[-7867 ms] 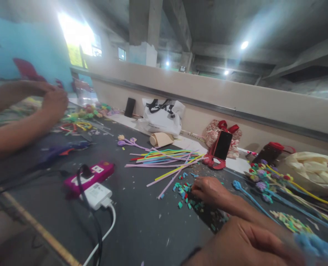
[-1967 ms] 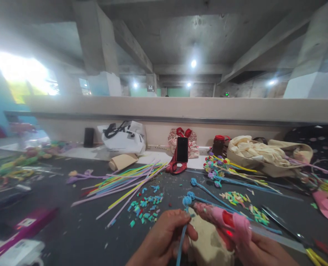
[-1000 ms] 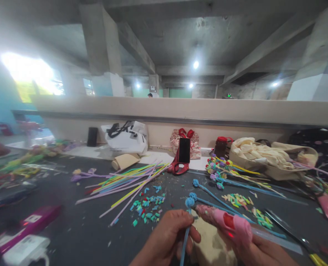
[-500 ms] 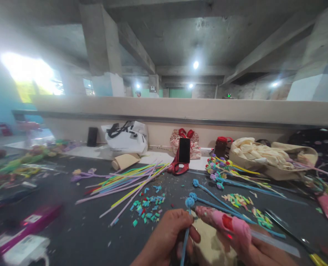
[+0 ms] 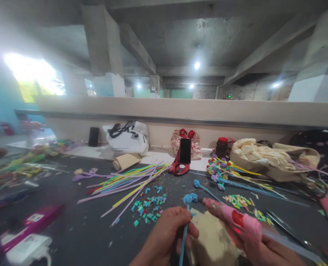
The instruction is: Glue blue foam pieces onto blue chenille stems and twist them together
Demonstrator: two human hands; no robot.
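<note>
My left hand (image 5: 171, 229) is closed around a blue pipe-cleaner flower (image 5: 187, 200), thumb and fingers pinching the stem just below its curled head. A small blue piece juts out beside the stem at my fingertips. In my right hand (image 5: 277, 253) is a glue gun (image 5: 245, 221) wrapped in pink, with a red patch, a small red light and a clear glue stick at its rear. Its dark nozzle points left, apart from the stem. Behind the held flower lie more blue pipe-cleaner flowers (image 5: 196, 183). A beige sheet (image 5: 211, 236) lies under my hands.
Coloured pipe cleaners (image 5: 130, 181) and cut teal bits (image 5: 149, 205) lie to the left. On the right are finished flowers (image 5: 218, 173), pale cut bits (image 5: 238, 200) and scissors (image 5: 287, 227). A phone (image 5: 185, 150) stands at the back; a magenta device (image 5: 33, 225) lies front left.
The glue gun has moved right, and its nozzle has drawn away from the stem below the flower head. My left hand keeps its grip on the stem, nearly in place.
</note>
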